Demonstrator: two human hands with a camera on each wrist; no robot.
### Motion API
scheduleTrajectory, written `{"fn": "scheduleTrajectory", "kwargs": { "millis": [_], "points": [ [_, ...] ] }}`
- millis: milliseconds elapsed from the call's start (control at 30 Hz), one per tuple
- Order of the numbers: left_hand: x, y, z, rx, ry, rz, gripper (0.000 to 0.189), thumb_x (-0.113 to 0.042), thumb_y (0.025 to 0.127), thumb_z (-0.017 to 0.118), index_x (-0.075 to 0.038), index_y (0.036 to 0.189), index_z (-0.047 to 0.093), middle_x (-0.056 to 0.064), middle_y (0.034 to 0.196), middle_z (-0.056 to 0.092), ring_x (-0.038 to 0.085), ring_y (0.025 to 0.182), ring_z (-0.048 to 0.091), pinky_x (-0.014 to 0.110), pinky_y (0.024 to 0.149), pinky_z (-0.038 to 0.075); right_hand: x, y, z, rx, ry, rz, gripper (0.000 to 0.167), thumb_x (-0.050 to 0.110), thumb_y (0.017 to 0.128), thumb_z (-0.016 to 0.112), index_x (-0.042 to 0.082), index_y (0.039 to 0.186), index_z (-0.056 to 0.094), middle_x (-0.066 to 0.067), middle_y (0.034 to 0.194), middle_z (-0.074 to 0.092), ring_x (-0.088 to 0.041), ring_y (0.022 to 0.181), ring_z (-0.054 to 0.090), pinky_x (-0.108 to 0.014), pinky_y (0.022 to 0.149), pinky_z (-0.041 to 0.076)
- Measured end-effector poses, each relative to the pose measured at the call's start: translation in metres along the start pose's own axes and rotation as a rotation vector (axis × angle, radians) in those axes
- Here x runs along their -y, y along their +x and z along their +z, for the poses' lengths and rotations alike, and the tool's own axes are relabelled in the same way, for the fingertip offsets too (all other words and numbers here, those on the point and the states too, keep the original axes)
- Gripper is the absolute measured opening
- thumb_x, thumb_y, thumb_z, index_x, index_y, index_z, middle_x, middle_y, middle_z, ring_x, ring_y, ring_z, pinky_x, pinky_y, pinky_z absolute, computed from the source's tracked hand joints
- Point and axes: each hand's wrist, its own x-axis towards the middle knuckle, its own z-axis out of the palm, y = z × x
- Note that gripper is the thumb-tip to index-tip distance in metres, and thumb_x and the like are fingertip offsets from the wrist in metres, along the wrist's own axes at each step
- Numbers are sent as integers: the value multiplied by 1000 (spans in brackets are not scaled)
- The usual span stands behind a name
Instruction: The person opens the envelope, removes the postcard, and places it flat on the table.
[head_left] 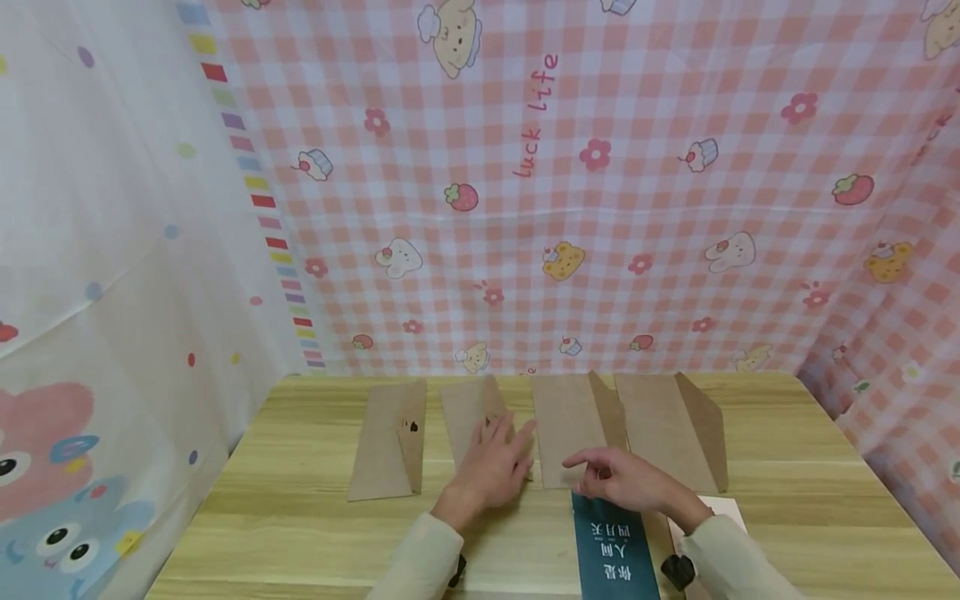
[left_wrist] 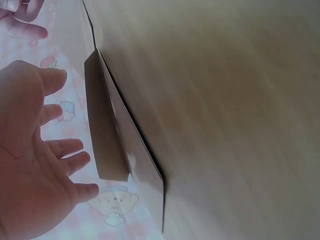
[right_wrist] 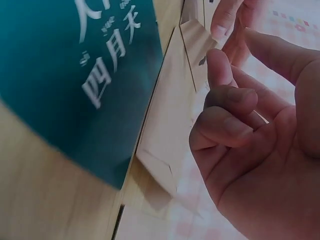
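Observation:
My left hand [head_left: 487, 467] is over the lower part of the second brown envelope [head_left: 468, 400], fingers spread. In the left wrist view its palm and parted fingers show beside an envelope with a lifted flap [left_wrist: 106, 125]; nothing is in its grasp. Just above the third envelope [head_left: 564, 425] and the top of a dark teal card [head_left: 618, 554] hovers my right hand [head_left: 626, 479]. Its index finger points left, the other fingers are loosely curled, and it holds nothing. White Chinese characters [right_wrist: 107, 70] mark the teal card. Small dark marks on the second envelope are partly hidden by the left fingers.
On the far left lies a brown envelope [head_left: 378, 442] with its flap folded over and a small black sticker [head_left: 412, 427]. A fourth envelope [head_left: 663, 433] has its flap out to the right. A pale card [head_left: 727, 508] shows beneath the right forearm. Checked cloth [head_left: 510, 275] hangs behind the wooden table [head_left: 247, 517].

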Motion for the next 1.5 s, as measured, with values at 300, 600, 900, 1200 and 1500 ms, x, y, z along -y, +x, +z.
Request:
{"fn": "scheduleTrajectory", "kwargs": {
  "millis": [300,600,900,1200,1500],
  "points": [
    [17,-6,-3,-46,-36,-49,60,-33,103,51,-13,156,31,19,157,31,36,146,28,60,117,20,3,18,5,-65,-26,-1,33,11,97,62,-2,127,63,-1,88,63,-14,76,56,-25,67,47],
    [30,-16,-6,-69,-53,-96,62,-32,102,54,-9,155,31,20,157,31,37,146,29,62,117,19,1,31,11,-139,12,-5,31,11,97,62,-1,126,63,-6,95,62,-18,79,57,-26,67,50],
    [41,-22,-8,-63,-93,-172,66,-34,102,53,-6,156,26,25,159,26,40,147,26,61,118,16,0,47,18,-211,3,70,33,15,98,62,4,129,62,-3,99,62,-18,83,57,-29,69,50],
    [52,-27,-10,-43,-92,-224,67,-35,103,52,-4,156,26,25,159,26,40,147,25,62,118,15,4,58,27,-260,61,90,35,12,97,62,1,130,61,-6,100,64,-19,87,60,-31,71,51],
    [55,-29,-12,27,-83,-254,66,-37,103,49,-3,156,27,25,160,24,41,147,24,61,118,12,4,69,38,-249,129,111,41,10,97,61,1,136,55,-18,120,61,-22,86,62,-32,65,52]
  ]
}}
